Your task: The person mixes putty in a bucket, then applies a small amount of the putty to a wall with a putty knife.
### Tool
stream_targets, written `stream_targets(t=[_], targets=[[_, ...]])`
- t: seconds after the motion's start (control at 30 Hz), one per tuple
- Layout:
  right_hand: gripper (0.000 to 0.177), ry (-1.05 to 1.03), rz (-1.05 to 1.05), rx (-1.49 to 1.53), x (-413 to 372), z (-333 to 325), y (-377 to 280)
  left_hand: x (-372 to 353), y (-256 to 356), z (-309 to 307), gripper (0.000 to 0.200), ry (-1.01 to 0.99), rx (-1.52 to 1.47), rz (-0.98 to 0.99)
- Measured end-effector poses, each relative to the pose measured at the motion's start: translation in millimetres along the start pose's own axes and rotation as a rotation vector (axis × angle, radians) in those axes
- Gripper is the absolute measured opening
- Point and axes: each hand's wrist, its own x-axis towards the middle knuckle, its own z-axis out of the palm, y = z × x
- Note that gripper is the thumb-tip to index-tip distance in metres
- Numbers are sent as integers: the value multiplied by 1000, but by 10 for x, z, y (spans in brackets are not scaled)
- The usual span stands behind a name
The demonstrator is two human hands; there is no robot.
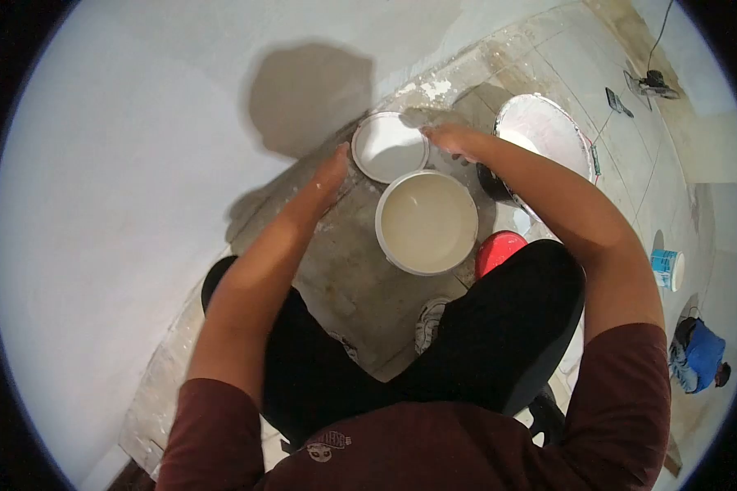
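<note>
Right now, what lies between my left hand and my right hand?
In the head view, a round white piece lies between your left hand and right hand; the open cream bucket sits nearer your body.

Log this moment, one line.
left hand: at round white item | right hand: at opposite edge | open bucket: pale contents, nearer body

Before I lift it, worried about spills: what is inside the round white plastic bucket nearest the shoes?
Inside the round white plastic bucket is a smooth, cream-coloured filling, apparently liquid. It covers the bottom, so its depth and anything beneath its surface cannot be seen.
</note>
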Motion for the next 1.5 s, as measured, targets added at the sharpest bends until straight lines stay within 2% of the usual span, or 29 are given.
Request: stream_targets(t=[0.07, 0.13, 0.2, 0.27, 0.33, 0.43, 0.53, 0.57, 0.63, 0.73, 0.77, 0.83, 0.87, 0.97, 1.03, 1.13, 1.17, 1.23, 1.33, 1.43, 1.5], targets=[[76, -21, 40, -20, -276, -18, 87, -279, -102, -21, 69, -112, -16, 1], [78, -85, 68, -31, -547, 28, 248, -654, -307, 98, 69, -173, -14, -107], [78, -194, 119, 59, -679, 64, 447, -746, -793, 292, 66, -189, -219, -213], [75, -275, 89, 144, -802, 37, 546, -1115, -890, 472, 62, -221, -343, -243], [73, -355, 8, 190, -903, 22, 646, -1454, -834, 674, 61, -68, -392, -245], [65, -163, -8, 225, -948, 125, 724, -1584, -822, 886, 61, 132, -495, -243], [62, -288, -231, 273, -436, 245, 1111, -1292, -1215, 977, 61, 246, -503, -141], [62, -273, -191, 309, -462, 258, 1103, -1201, -1348, 977, 60, 273, -482, -93], [63, -249, -102, 384, -542, 326, 1024, -1310, -1161, 967, 60, 224, -543, -75], [61, -129, 5, 724, -612, 491, 1013, -1278, -1044, 989, 59, 238, -602, -101], [60, -18, -7, 562, -634, 530, 976, -1260, -1054, 998, 59, 256, -612, -113], [58, 202, -30, 237, -670, 527, 928, -1332, -1006, 1025, 62, 310, -403, -131], [57, 203, -47, 217, -628, 543, 934, -1348, -941, 1025, 63, 334, -296, -124], [52, 202, -140, 71, -381, 658, 995, -1272, -1036, 991, 67, 363, -247, -62], [50, 159, -236, -152, -454, 719, 960, -1426, -799, 905, 69, 312, -297, -172], [45, 272, -322, 25, -472, 789, 865, -1475, -687, 752, 67, 198, -377, -229], [45, 248, -315, 21, -512, 794, 834, -1417, -730, 635, 67, 154, -396, -232], [46, 185, -302, -1, -712, 738, 777, -1386, -697, 494, 66, 199, -216, -222], [50, 126, -130, 313, -815, 737, 756, -1401, -582, 334, 64, 217, -21, -151], [57, 72, 40, 488, -892, 757, 771, -1359, -353, 248, 64, 207, 225, -60], [55, 78, 13, 641, -684, 953, 965, -1251, -208, 174, 65, 183, 399, -66]])
